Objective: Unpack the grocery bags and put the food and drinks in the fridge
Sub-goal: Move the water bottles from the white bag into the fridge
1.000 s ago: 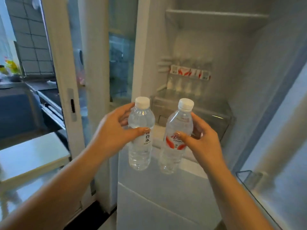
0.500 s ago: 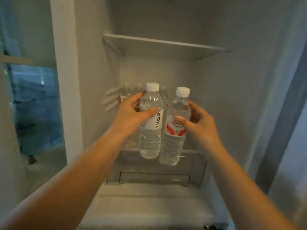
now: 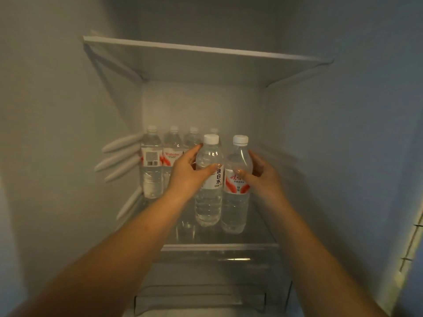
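Both arms reach into the fridge. Left hand [image 3: 186, 173] wraps a clear white-capped plastic water bottle [image 3: 209, 179], white label; right hand [image 3: 259, 176] grips its red-labelled clear twin [image 3: 235, 186] alongside. Both hang just over the glass shelf [image 3: 261, 234]; beyond the left hand stands a row of matching bottles [image 3: 160, 161].

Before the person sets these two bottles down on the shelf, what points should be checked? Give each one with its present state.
1. Left hand grips the white-label bottle: ok.
2. Right hand grips the red-label bottle: ok.
3. Both caps on: ok.
4. Both bottles upright: ok.
5. Bare glass shelf in front of the back row of bottles: ok.
6. Bottle bases already touching the shelf: cannot tell.
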Demonstrator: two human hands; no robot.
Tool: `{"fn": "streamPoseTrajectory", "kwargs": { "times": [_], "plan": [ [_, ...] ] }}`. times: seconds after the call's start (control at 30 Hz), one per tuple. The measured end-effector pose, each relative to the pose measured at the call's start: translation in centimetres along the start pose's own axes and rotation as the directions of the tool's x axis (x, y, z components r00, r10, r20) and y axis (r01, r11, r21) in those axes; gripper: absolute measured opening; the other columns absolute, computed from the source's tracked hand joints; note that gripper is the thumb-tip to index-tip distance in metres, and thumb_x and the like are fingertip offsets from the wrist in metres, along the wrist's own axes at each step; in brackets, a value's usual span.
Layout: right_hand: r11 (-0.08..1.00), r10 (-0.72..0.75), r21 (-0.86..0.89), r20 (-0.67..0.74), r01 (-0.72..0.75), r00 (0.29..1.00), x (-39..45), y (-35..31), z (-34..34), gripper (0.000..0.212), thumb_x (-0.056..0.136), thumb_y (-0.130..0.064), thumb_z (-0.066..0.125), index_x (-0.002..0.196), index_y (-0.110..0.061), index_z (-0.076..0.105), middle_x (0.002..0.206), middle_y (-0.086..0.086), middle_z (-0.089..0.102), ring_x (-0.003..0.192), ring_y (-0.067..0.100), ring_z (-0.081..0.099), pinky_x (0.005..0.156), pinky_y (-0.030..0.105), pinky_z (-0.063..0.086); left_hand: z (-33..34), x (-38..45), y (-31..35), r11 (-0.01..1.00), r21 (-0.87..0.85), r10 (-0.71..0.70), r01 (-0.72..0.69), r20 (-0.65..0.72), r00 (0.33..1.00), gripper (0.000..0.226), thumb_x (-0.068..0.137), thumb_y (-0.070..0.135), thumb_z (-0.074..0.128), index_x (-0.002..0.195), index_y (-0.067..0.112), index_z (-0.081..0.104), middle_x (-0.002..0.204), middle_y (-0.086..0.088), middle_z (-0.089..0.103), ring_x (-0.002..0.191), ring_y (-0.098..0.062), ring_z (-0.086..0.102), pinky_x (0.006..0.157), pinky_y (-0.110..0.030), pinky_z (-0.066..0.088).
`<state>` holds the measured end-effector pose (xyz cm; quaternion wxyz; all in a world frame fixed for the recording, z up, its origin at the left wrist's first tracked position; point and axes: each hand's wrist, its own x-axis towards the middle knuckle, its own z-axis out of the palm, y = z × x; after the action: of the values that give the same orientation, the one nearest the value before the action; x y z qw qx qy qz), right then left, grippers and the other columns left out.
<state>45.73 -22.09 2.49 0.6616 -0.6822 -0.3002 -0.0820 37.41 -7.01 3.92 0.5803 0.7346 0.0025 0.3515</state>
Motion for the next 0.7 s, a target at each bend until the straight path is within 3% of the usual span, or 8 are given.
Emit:
{"fn": "streamPoseTrajectory", "kwargs": {
  "times": [0.17, 0.3, 0.37, 0.5, 0.6, 0.7],
  "plan": [
    [1.000, -0.007, 0.007, 0.003, 0.007, 1.000, 1.2, 1.8, -0.3, 0.057, 0.084, -0.018, 0.067, 0.136, -0.027, 0.046, 0.128, -0.004, 0.059, 0.108, 0.013, 0.062, 0.089, 0.040, 0.054, 0.6, 1.3, -1.6, 0.999, -0.036, 0.019, -0.018, 0.020, 1.000, 0.056, 0.076, 0.010, 0.073, 0.126, 0.026, 0.052, 0.101, 0.022, 0.061, 0.096, 0.002, 0.060, 0.090, -0.031, 0.051],
    [1.000, 0.003, -0.004, 0.005, -0.003, 1.000, 1.2, 2.9, -0.2, 0.064, 0.079, -0.031, 0.070, 0.137, -0.032, 0.043, 0.134, -0.003, 0.054, 0.116, 0.016, 0.058, 0.094, 0.045, 0.050, 0.7, 1.5, -3.0, 0.998, -0.055, 0.012, -0.012, 0.007, 1.000, 0.064, 0.078, 0.013, 0.073, 0.135, 0.022, 0.046, 0.120, 0.010, 0.061, 0.109, -0.004, 0.058, 0.096, -0.033, 0.048],
    [1.000, -0.002, -0.011, 0.006, 0.002, 1.000, 0.8, 2.8, -0.3, 0.063, 0.081, -0.028, 0.069, 0.138, -0.031, 0.042, 0.133, -0.004, 0.055, 0.115, 0.014, 0.058, 0.095, 0.044, 0.050, 0.9, 1.7, -3.3, 0.999, -0.038, 0.022, -0.021, 0.017, 1.000, 0.065, 0.077, 0.016, 0.073, 0.136, 0.023, 0.045, 0.128, 0.006, 0.057, 0.115, -0.008, 0.055, 0.099, -0.035, 0.046],
    [0.998, -0.011, -0.065, 0.056, 0.015, 0.998, -0.7, 2.5, 0.0, 0.071, 0.078, -0.023, 0.073, 0.138, -0.035, 0.037, 0.128, -0.015, 0.056, 0.114, 0.003, 0.055, 0.093, 0.029, 0.049, 0.9, 1.5, -3.8, 0.999, -0.014, 0.049, -0.048, 0.023, 0.999, 0.068, 0.077, 0.022, 0.073, 0.138, 0.024, 0.042, 0.134, 0.006, 0.053, 0.121, -0.011, 0.051, 0.102, -0.038, 0.044],
    [0.989, 0.053, -0.139, 0.068, -0.043, 0.996, -2.7, 2.6, 0.7, 0.068, 0.076, -0.019, 0.074, 0.128, -0.042, 0.036, 0.112, -0.030, 0.051, 0.097, -0.015, 0.052, 0.074, 0.005, 0.045, 0.6, 0.6, -4.4, 0.998, 0.045, 0.050, -0.053, 0.050, 0.997, 0.075, 0.079, 0.021, 0.072, 0.142, 0.028, 0.034, 0.139, 0.008, 0.046, 0.126, -0.009, 0.044, 0.105, -0.035, 0.039],
    [0.967, 0.099, -0.241, 0.051, -0.084, 0.994, -4.7, 3.5, 1.1, 0.068, 0.076, -0.020, 0.075, 0.120, -0.052, 0.035, 0.109, -0.034, 0.049, 0.095, -0.018, 0.047, 0.074, 0.005, 0.038, 0.2, -0.5, -5.7, 0.992, 0.127, -0.026, 0.002, 0.191, 0.981, 0.085, 0.076, 0.016, 0.075, 0.143, 0.033, 0.026, 0.139, 0.012, 0.042, 0.125, -0.006, 0.039, 0.103, -0.033, 0.037]
  ]
}}
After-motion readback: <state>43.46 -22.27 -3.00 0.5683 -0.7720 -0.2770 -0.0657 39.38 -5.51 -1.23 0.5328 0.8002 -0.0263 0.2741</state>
